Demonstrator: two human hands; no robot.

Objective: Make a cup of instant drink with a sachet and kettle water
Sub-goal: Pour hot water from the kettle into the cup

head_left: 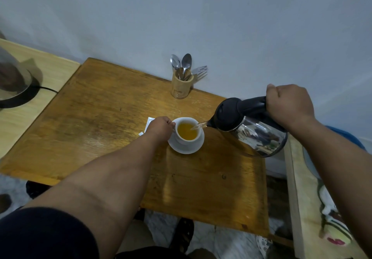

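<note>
A white cup stands on a white saucer near the middle of the wooden table. Orange-yellow liquid fills most of the cup. My left hand grips the cup at its left side, hiding the handle. My right hand is closed around the black handle of a shiny steel kettle, which is tilted left. A thin stream of water runs from its spout into the cup. White paper, possibly the sachet, peeks out behind my left hand.
A wooden holder with spoons and a fork stands at the table's back edge by the wall. A kettle base with a black cord sits on a paler surface to the left. Another pale surface lies to the right.
</note>
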